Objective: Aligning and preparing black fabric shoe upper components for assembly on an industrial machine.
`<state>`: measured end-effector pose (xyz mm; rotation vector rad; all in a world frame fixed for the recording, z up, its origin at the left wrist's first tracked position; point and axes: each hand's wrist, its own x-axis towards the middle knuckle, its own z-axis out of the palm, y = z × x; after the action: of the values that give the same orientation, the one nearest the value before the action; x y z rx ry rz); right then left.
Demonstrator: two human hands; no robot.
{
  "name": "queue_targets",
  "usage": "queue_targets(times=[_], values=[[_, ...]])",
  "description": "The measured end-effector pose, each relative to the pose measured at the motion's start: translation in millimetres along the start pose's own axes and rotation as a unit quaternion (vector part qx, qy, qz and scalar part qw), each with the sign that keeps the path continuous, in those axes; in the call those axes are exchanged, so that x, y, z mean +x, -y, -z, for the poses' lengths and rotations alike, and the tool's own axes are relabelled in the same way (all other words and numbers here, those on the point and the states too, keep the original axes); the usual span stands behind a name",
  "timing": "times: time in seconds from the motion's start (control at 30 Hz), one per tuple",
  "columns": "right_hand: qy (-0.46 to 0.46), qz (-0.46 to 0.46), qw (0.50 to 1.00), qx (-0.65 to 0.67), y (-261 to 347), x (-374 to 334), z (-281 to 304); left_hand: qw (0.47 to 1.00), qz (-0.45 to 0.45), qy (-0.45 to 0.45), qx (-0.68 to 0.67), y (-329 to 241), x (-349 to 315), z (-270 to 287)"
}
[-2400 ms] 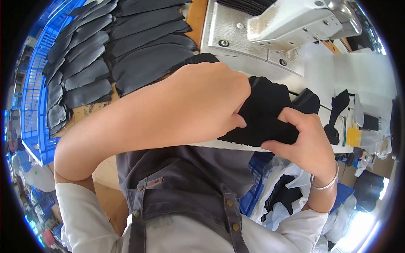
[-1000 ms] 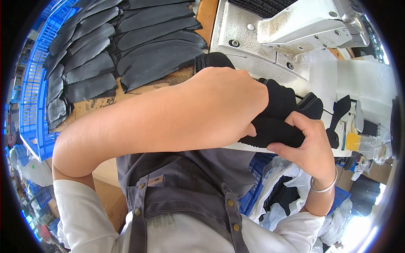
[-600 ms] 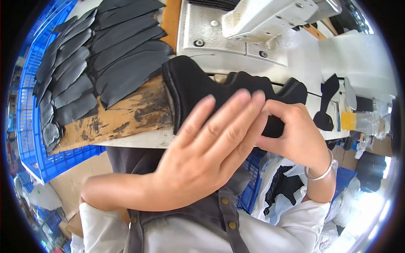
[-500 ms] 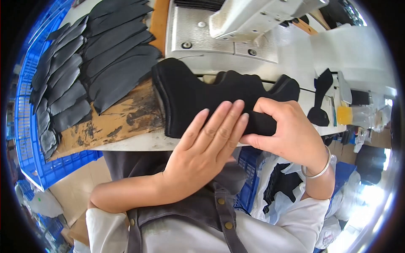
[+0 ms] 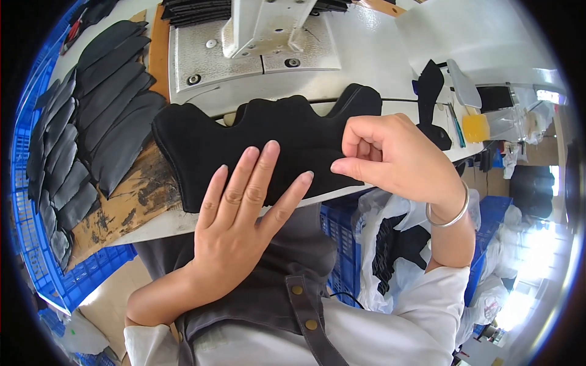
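Note:
A stack of shaped black fabric pieces, with a scalloped far edge, lies along the near edge of the white worktable. My left hand rests flat on its near side, fingers spread, palm down. Over the stack's right end is my right hand, a silver bangle at its wrist. Its fingers curl loosely and the thumb stands apart from them, nothing visible between. The fabric under that hand is partly hidden.
A white machine stands at the back. Overlapping dark leaf-shaped pieces cover a stained brown board at left. On the right are a narrow black piece and a yellow object. A blue crate sits below.
My right hand has let go of the folded black edge, which now lies flat. My left hand's fingers have spread. The view has shifted, so the scene appears further left.

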<state>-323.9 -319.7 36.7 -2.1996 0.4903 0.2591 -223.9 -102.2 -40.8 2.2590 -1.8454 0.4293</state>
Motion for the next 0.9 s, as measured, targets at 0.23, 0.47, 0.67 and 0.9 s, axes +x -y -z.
queue_targets(times=[0.23,0.47,0.67,0.9], values=[[-0.017,0.007,1.000,-0.020,-3.9,1.0,-2.1,1.000,0.005,-0.006,-0.007,-0.3,0.4,-1.4],[-0.066,-0.019,0.995,-0.077,0.2,-8.2,-7.0,1.000,-0.001,-0.009,-0.007,1.1,0.5,-0.8],[-0.185,0.243,0.887,-0.347,-1.7,-20.9,-46.1,0.998,-0.030,-0.026,-0.044,2.2,6.3,3.8],[-0.154,0.254,0.868,-0.397,-26.0,-21.5,-43.2,0.997,0.044,0.046,0.039,13.9,-6.9,22.7]])
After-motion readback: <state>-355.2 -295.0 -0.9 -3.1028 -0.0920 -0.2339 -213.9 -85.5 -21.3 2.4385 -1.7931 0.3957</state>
